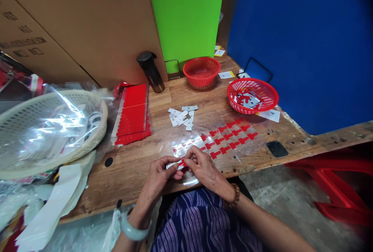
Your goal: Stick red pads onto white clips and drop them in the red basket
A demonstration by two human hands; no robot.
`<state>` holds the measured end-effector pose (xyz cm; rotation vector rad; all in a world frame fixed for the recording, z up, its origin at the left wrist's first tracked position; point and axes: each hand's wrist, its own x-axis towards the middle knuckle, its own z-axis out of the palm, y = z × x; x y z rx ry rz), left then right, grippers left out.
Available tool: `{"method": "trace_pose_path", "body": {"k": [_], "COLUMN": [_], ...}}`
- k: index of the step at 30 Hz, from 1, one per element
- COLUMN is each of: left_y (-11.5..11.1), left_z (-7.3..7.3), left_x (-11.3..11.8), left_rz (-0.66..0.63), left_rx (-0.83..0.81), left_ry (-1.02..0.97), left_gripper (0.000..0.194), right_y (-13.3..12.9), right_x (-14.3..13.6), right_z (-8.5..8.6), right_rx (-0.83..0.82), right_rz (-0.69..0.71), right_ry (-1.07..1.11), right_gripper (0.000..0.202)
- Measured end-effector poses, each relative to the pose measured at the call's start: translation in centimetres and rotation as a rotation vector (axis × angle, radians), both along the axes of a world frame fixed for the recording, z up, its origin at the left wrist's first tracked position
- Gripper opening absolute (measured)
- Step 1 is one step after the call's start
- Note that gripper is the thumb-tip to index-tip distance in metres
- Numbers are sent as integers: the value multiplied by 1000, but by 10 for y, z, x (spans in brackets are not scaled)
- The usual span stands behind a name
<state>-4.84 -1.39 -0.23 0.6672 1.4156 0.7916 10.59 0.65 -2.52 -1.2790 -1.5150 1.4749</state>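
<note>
My left hand (160, 174) grips a small white card piece (171, 165) between thumb and fingers, near the table's front edge. Close beside it, my right hand (202, 166) pinches a red sticker (182, 163) that lies against the card piece. Both hands are closed, with fingertips almost meeting. Under and to the right of them lies a clear sheet (237, 154) bearing rows of T-shaped red stickers (234, 132). Just beyond the hands is a loose pile of white card pieces (183, 117) with holes. The fingers partly hide the held pieces.
Red baskets stand behind: one (201, 77) at the back, another (250, 108) at right holding red and white pieces. Stacked red sheets (132, 108), a dark tumbler (151, 72) and a big bagged cream basket (43, 164) are at left. Green (186, 14) and blue (303, 49) panels rise behind.
</note>
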Motion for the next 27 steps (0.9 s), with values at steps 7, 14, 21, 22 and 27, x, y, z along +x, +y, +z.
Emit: {"method": "trace_pose_path", "body": {"k": [7,14,21,22,27], "left_y": [0,-2,-3,-3,-4], "left_z": [1,5,6,7,13], "left_x": [1,0,-2,-3,-4], "left_rz": [20,10,4,-3,-27], "left_rx": [2,4,44,53,68], "left_ry": [-25,-38,26,42,87], "left_gripper": [40,37,38,38,37], "right_y": [2,5,-2,-2,0], "right_x": [1,4,-1,-2,-4], "right_z": [-10,-9,-2,-1,4], "right_rx": [-76,-106,-192,-209,-262], "right_rz": [-9,76,132,130,148], "right_ry": [169,181,196,210,295], "right_gripper": [27,28,21,21,22]}}
